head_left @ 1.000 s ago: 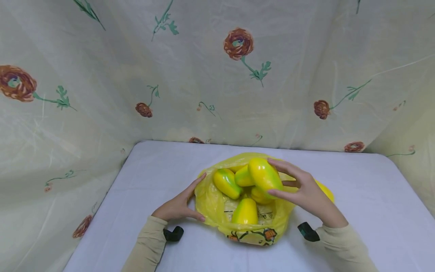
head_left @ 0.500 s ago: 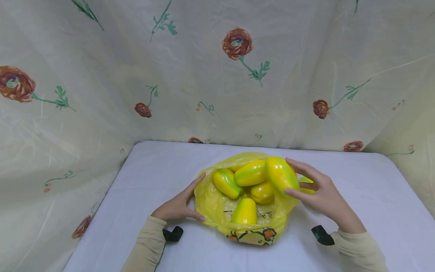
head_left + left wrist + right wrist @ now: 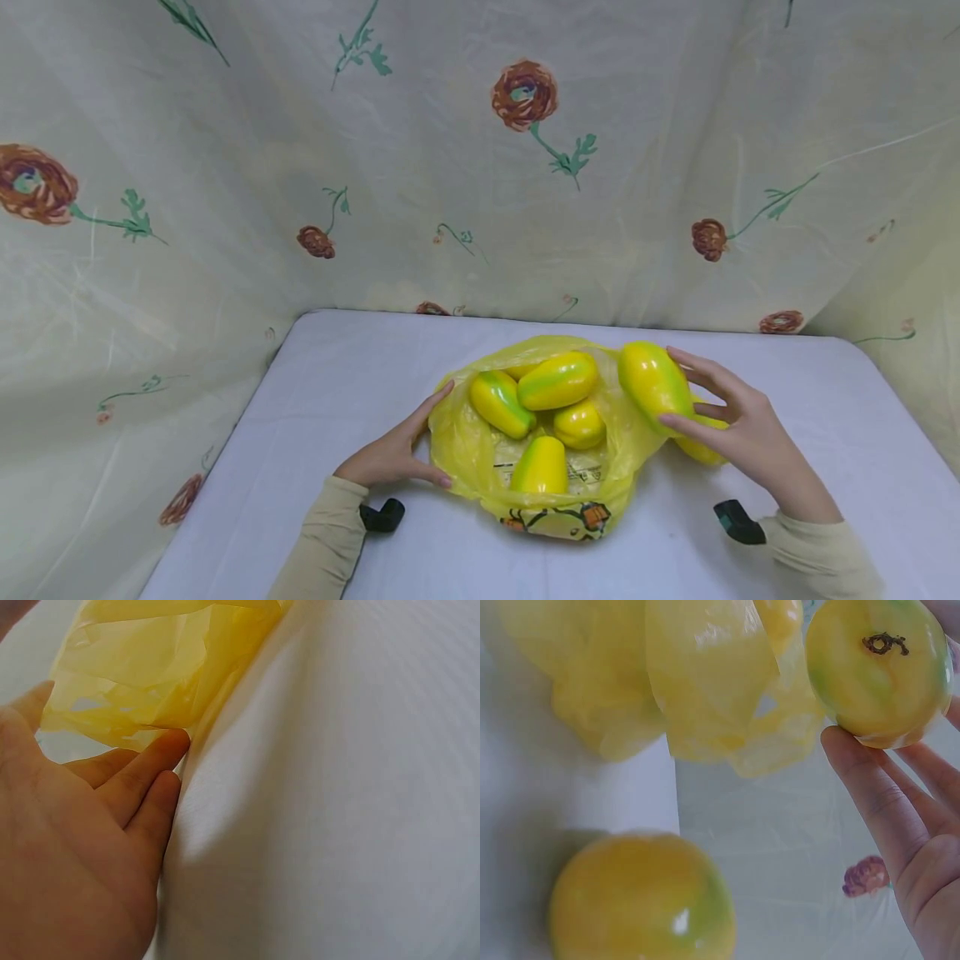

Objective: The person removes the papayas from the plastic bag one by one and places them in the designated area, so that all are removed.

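In the head view my right hand (image 3: pixel 750 429) grips a yellow-green mango (image 3: pixel 651 379) between thumb and fingers, just off the right rim of a yellow plastic bag (image 3: pixel 457 454). The right wrist view shows the stem end of that held mango (image 3: pixel 881 675), fingertips against its side. Below it a second mango (image 3: pixel 701 448) lies on the table, partly covered by the hand. My left hand (image 3: pixel 386 454) rests at the bag's left side, thumb and fingers spread along the plastic; its fingers (image 3: pixel 157 761) look fairly straight in the left wrist view. Several mangoes (image 3: pixel 558 381) lie inside the open bag.
The bag stands on a table with a white cloth (image 3: pixel 360 367), its printed front facing me. A pale curtain (image 3: pixel 622 208) with flower prints hangs behind the table and along the sides. Black wrist-worn devices (image 3: pixel 382 517) sit at both cuffs.
My right hand has carried the mango rightward from over the bag's opening to beyond its right rim, uncovering mangoes inside. The left hand and the bag have stayed nearly still.
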`<state>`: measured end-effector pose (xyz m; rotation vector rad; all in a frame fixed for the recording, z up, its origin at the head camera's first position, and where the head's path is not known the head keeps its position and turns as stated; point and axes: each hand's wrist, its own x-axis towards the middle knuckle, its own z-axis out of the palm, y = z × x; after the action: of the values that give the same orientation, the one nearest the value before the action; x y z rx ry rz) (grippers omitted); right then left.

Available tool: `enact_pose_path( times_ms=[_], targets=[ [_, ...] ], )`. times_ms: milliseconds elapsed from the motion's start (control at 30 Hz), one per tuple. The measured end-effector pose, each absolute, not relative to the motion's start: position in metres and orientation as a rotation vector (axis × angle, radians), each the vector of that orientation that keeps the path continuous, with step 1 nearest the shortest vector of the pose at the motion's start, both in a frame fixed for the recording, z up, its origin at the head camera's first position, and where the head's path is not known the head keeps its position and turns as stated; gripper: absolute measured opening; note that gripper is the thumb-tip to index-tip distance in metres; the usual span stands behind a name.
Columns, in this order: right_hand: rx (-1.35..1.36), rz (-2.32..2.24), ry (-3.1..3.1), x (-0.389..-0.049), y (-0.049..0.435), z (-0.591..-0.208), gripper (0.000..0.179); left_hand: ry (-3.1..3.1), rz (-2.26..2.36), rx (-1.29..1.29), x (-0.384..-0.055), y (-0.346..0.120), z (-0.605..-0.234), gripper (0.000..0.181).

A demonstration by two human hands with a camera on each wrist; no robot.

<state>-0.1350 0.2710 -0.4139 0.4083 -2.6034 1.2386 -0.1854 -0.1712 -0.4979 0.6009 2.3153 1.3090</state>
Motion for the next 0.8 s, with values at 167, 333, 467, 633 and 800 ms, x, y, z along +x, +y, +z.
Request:
enact_pose_path(
  times_ms=[167,333,467,633,800],
  targets=[
    [0.373,1.243,-2.603,-0.134,0.281,-0.412,0.080,2.318,1.306,0.594,-0.185,-0.171,-0.498,0.124],
    [0.316,1.221,-2.626,-0.134,0.291,-0.413,0.079,2.313,1.309,0.598,-0.185,-0.171,-0.498,0.125],
    [0.274,1.215,-2.632,-0.133,0.299,-0.414,0.079,2.312,1.304,0.587,-0.184,-0.171,-0.498,0.125],
    [0.234,1.183,-2.638,-0.132,0.309,-0.415,0.078,2.324,1.292,0.579,-0.184,-0.170,-0.497,0.125],
    [0.194,1.165,-2.637,-0.130,0.319,-0.417,0.077,2.335,1.293,0.568,-0.184,-0.170,-0.497,0.125]
  ],
)
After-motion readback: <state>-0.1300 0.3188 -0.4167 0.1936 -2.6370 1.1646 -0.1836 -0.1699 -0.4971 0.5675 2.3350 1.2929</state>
